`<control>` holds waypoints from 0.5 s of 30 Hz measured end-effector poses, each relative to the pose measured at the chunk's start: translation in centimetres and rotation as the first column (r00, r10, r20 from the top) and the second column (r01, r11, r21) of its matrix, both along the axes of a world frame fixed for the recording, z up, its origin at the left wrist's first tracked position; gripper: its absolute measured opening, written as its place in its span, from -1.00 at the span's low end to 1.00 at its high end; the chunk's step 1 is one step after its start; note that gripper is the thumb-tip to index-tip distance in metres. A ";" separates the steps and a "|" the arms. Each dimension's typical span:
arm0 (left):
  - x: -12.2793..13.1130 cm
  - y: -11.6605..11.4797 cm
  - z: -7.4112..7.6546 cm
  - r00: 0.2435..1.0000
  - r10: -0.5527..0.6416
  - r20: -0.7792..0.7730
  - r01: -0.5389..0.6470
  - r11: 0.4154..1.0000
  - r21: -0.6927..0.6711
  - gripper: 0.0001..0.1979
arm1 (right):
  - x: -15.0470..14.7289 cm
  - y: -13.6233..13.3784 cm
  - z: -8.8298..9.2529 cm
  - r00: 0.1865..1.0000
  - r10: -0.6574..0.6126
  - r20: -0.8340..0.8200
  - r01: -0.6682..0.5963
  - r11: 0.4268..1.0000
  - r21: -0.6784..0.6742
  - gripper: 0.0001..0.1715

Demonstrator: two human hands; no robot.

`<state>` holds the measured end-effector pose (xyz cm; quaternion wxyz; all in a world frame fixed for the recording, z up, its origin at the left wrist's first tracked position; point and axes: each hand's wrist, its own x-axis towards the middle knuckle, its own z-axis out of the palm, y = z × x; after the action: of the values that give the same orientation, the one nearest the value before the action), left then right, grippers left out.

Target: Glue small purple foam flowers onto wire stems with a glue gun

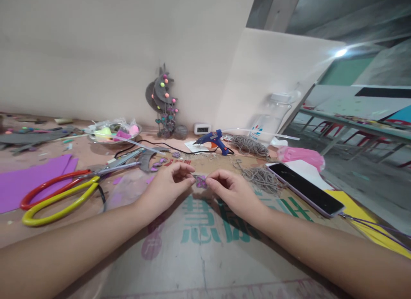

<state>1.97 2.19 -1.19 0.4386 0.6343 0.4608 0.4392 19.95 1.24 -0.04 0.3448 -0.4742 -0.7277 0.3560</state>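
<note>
Between my two hands is a small purple and grey flower-shaped craft piece (201, 181), held above the printed cardboard sheet (154, 273). My left hand (170, 181) pinches its left side with thumb and forefinger. On its right side, the thumb and forefinger of my right hand (229, 187) close in the same way. Just beyond my hands lie a grey felt crescent with small purple pieces (147, 159) and a blue glue gun (213, 140). Loose grey yarn (261, 179) lies close to my right hand.
Large red-and-yellow-handled scissors (61, 200) rest on purple sheets (19, 185) at left. A phone (306, 187) lies at right over yellow paper (356, 217). Along the wall are a decorated moon ornament (165, 95), a small digital clock (202, 128) and a clear bottle (272, 115).
</note>
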 end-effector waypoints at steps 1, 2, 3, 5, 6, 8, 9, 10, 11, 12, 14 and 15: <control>0.0 0.0 0.0 1.000 0.006 -0.017 -0.006 1.000 0.014 -0.79 | 0.0 0.0 0.0 1.000 -0.001 0.002 0.001 1.000 -0.001 -0.76; 0.0 0.1 -0.1 0.999 0.010 -0.033 -0.009 1.000 0.028 -0.79 | 0.0 0.0 0.0 1.000 -0.001 0.003 0.001 1.000 -0.001 -0.76; -0.1 0.1 -0.1 0.999 0.011 -0.049 -0.009 0.999 0.043 -0.79 | 0.0 0.0 0.0 1.000 0.001 0.003 -0.001 1.000 0.000 -0.76; -0.1 0.1 -0.3 0.997 0.007 -0.078 -0.002 0.998 0.068 -0.82 | 0.0 0.0 0.0 1.000 0.008 0.003 -0.008 1.000 0.005 -0.76; -0.2 0.2 -0.5 0.996 0.001 -0.091 0.006 0.997 0.076 -0.83 | 0.0 0.0 0.0 1.000 0.014 0.005 -0.014 1.000 0.009 -0.76; -0.2 0.2 -0.8 0.995 -0.010 -0.098 0.018 0.996 0.084 -0.85 | 0.0 0.0 0.0 1.000 0.020 0.012 -0.020 1.000 0.014 -0.75; -0.2 0.2 -1.0 0.995 -0.013 -0.094 0.021 0.996 0.086 -0.85 | 0.0 0.0 0.0 1.000 0.019 0.016 -0.020 1.000 0.018 -0.75; -0.2 0.3 -1.1 0.996 -0.015 -0.086 0.023 0.996 0.089 -0.86 | 0.1 0.0 0.0 1.000 0.017 0.020 -0.017 1.000 0.023 -0.75; -0.1 0.3 -1.2 0.997 -0.013 -0.078 0.021 0.995 0.095 -0.86 | 0.1 0.1 0.0 1.000 0.014 0.024 -0.015 0.999 0.030 -0.75; -0.1 0.3 -1.2 0.997 -0.010 -0.070 0.017 0.995 0.102 -0.87 | 0.1 0.1 0.0 1.000 0.013 0.026 -0.014 0.999 0.039 -0.75; 0.0 0.3 -1.1 0.998 -0.001 -0.061 0.008 0.994 0.106 -0.88 | 0.1 0.1 -0.1 1.000 0.018 0.026 -0.019 0.999 0.046 -0.75; 0.0 0.3 -1.0 0.998 0.000 -0.056 0.005 0.995 0.098 -0.89 | 0.1 0.1 -0.1 0.999 0.022 0.026 -0.023 0.999 0.042 -0.75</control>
<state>1.99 2.45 -2.16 0.3947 0.6675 0.4501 0.4429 20.02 1.36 -0.18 0.3415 -0.4630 -0.7446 0.3384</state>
